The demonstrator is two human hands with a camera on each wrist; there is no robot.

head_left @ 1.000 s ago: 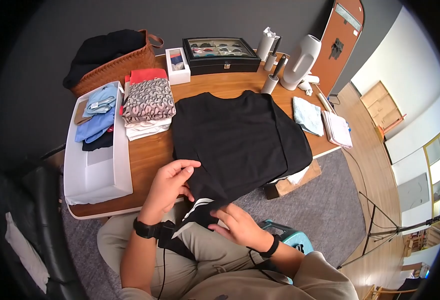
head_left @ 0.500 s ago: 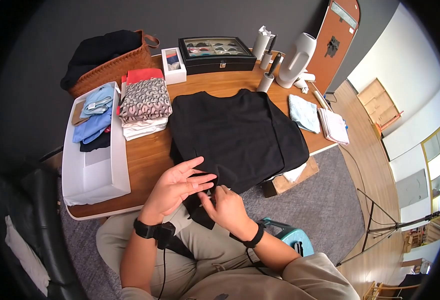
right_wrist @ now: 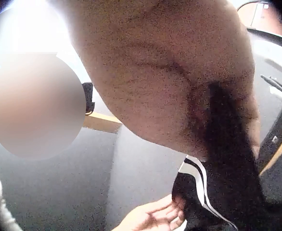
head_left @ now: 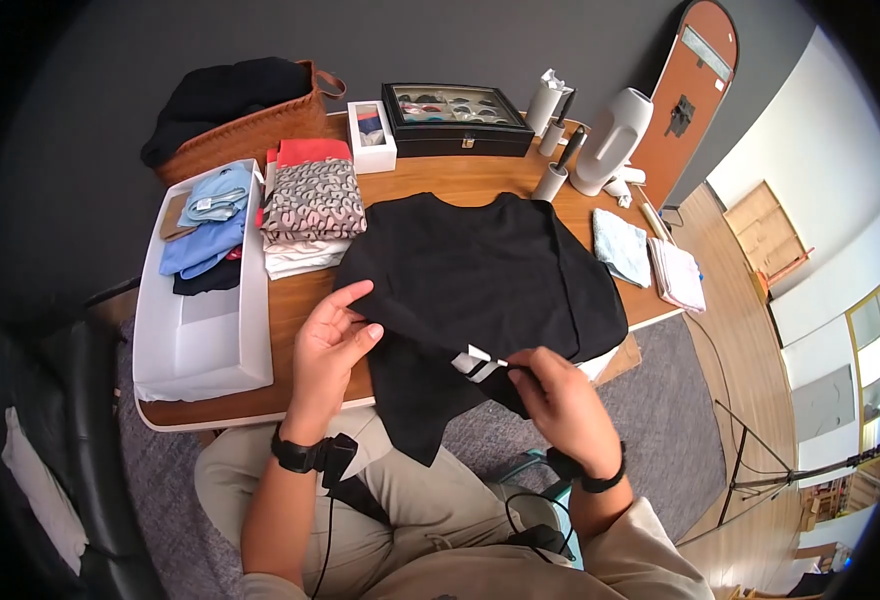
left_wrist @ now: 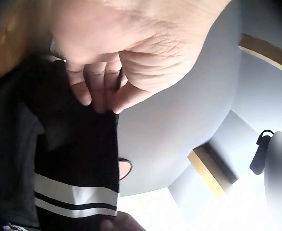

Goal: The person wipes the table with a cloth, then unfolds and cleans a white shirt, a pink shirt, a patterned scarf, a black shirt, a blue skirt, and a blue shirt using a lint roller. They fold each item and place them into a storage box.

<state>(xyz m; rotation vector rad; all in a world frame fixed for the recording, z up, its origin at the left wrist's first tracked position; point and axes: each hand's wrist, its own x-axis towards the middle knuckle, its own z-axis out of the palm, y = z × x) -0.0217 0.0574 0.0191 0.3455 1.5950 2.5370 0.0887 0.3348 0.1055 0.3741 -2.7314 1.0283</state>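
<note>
A black sweatshirt [head_left: 470, 260] lies spread on the wooden table [head_left: 300, 310], its lower part hanging over the front edge. My right hand [head_left: 565, 410] pinches the end of a sleeve, whose white-striped cuff [head_left: 477, 364] is raised above the body of the garment. On the left, my left hand [head_left: 328, 350] grips the black fabric near the front edge; in the left wrist view its fingers [left_wrist: 100, 94] curl against the cloth above two white stripes [left_wrist: 76, 197]. The right wrist view shows the sleeve passing under the right palm [right_wrist: 170, 86].
Left of the sweatshirt stand a folded stack [head_left: 312, 205] and a white box [head_left: 205, 340] holding clothes. Behind are a woven basket [head_left: 250, 125], a glasses case [head_left: 465, 130] and lint rollers [head_left: 552, 180]. Folded cloths [head_left: 622, 247] lie at the right edge.
My right hand has moved right and up with the sleeve end, bringing the striped cuff into view. My left hand has drawn back slightly left, away from the right one.
</note>
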